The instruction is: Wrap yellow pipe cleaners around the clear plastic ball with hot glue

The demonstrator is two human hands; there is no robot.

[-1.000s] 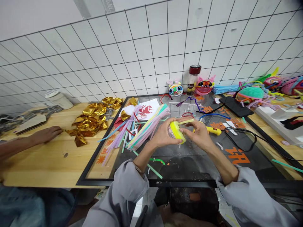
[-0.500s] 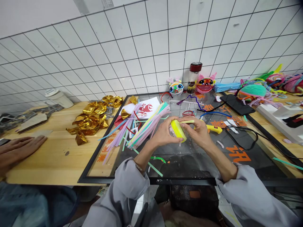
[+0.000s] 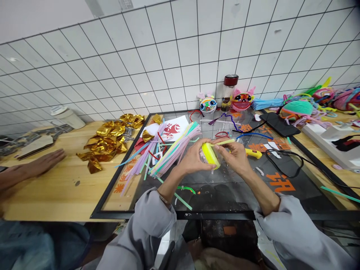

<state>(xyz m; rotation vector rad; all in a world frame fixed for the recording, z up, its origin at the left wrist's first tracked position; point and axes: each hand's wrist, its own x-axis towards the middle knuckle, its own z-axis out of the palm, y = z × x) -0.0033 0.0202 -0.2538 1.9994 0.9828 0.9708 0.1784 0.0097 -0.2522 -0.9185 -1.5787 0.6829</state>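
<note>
My left hand [image 3: 194, 158] is wrapped round a small rounded object [image 3: 209, 154] with a bright yellow band and a clear or whitish side. My right hand [image 3: 232, 154] pinches a pale yellow strip [image 3: 225, 142] at the top right of that object; the strip's free end points right. Both hands are over the dark glass panel. Left of them lies a bundle of lilac, green and yellow pipe cleaners [image 3: 177, 150]. A yellow glue gun [image 3: 253, 153] rests just beyond my right hand.
Gold foil [image 3: 109, 137] and another person's hand [image 3: 49, 161] are on the left. Two decorated faces [image 3: 207, 105] [image 3: 242, 100] flank a red-capped bottle [image 3: 229, 93] by the wall. A phone [image 3: 279, 124], black cable [image 3: 302, 165] and white power strip [image 3: 332, 146] lie right.
The strip at my right fingers sticks out a little further and tilts up more. The other person's hand at the left has moved right and its fingers are raised further up the table.
</note>
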